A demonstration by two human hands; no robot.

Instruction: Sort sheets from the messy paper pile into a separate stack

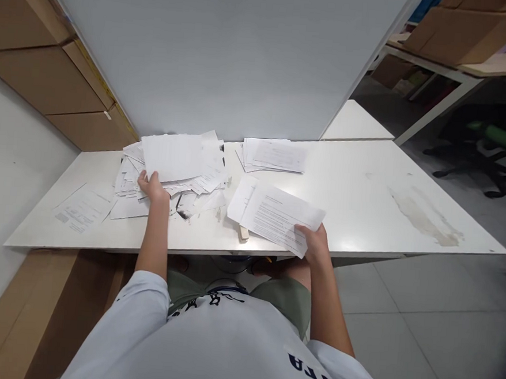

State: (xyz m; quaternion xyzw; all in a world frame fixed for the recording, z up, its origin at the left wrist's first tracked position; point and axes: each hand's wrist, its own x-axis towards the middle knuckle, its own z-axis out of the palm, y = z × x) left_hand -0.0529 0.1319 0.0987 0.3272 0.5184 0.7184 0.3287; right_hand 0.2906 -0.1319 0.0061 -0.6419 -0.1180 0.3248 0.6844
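Left hand (151,185): curled at loose paper pile (128,175), grip on sheets unclear.
Right hand (316,246): closed on printed sheet (277,220).
Ahead of right hand: stacked papers (273,155).

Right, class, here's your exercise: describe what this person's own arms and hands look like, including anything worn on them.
The person wears a pale blue short-sleeved T-shirt with dark lettering near the right sleeve, plus olive-green shorts. The arms are bare below the sleeves, and the left hand and right hand wear no gloves.
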